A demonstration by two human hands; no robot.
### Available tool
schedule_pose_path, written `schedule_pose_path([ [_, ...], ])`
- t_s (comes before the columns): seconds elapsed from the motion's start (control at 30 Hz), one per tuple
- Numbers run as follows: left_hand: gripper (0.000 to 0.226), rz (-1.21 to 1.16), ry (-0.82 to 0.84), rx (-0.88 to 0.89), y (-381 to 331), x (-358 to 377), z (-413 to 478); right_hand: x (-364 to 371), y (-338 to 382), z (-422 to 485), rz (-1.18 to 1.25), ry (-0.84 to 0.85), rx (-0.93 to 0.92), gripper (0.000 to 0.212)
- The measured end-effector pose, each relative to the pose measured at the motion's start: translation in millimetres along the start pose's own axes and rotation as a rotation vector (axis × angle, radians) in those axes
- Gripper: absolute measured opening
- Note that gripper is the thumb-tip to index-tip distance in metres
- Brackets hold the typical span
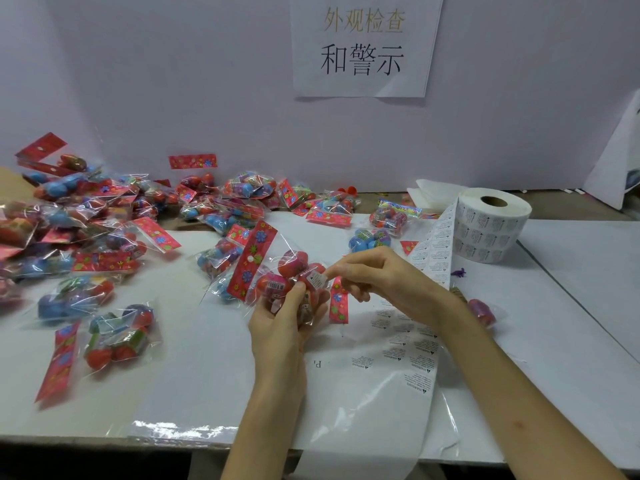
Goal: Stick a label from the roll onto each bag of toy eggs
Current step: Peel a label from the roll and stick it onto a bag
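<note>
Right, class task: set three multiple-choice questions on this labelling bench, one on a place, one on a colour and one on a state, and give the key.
1. Where does the label roll stand?
A. At the back of the table, to the right of both hands
B. On the heap of bags
C. On the floor

2. What colour is the header card of the bag being labelled?
A. Plain green
B. Red with flowers
C. Black

3. How is that bag held?
A. It lies untouched on the table
B. It is pinned to the wall
C. The left hand grips it while the right hand pinches a label against it

Key: 1 A, the roll sits far right, near the wall. 2 B, the card is red with printed flowers. 3 C, the left hand grips the bag and the right pinches the label.
</note>
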State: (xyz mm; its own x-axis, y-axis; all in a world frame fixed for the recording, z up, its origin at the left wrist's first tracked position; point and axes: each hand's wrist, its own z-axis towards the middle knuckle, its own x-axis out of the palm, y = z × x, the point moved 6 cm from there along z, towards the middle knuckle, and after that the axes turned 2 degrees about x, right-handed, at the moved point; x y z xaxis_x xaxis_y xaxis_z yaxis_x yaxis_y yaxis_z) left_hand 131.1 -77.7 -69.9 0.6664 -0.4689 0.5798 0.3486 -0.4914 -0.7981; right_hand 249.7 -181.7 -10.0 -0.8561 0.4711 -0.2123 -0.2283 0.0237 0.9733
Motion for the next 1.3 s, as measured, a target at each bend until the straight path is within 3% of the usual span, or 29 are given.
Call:
schedule_pose_path([
  [0.27, 0.032, 0.018, -0.005, -0.002, 1, 0, 1, -2, 3, 0, -0.073, -0.089, -0.086, 0.045],
  [0.43, 0.041, 0.071, 0.030, 0.024, -1, 3, 0, -2, 9, -1, -0.063, -0.136, -0.162, 0.014],
  [0.5, 0.041, 0.094, 0.019, 0.063, -3, 2, -1, -2, 8, -1, -0.085, -0.210, -0.191, 0.015],
  [0.67, 0.035, 0.036, -0.062, 0.088, -3, -5, 2, 9, 12, -2, -0.416, -0.442, -0.413, 0.010],
  [0.77, 0.028, 0.009, -0.092, 0.104, -3, -9, 3, 13, 14, -4, -0.536, -0.510, -0.478, 0.022],
  [0.83, 0.026, 0.020, -0.109, 0.119, -3, -11, 4, 10, 12, -3, -0.560, -0.548, -0.427, 0.048],
  [0.9, 0.030, 0.045, -0.105, 0.128, -4, -11, 4, 5, 11, -3, -0.524, -0.563, -0.378, 0.055],
  [1.07, 0.044, 0.130, -0.104, 0.200, -7, -9, 2, 8, 16, -3, -0.461, -0.501, -0.402, 0.012],
  [1.2, 0.045, 0.085, -0.110, 0.171, -7, -7, 1, 14, 20, -5, -0.514, -0.490, -0.481, 0.009],
  [1.3, 0.031, 0.075, -0.158, 0.180, -8, -9, 1, 18, 23, -8, -0.563, -0.482, -0.547, 0.011],
])
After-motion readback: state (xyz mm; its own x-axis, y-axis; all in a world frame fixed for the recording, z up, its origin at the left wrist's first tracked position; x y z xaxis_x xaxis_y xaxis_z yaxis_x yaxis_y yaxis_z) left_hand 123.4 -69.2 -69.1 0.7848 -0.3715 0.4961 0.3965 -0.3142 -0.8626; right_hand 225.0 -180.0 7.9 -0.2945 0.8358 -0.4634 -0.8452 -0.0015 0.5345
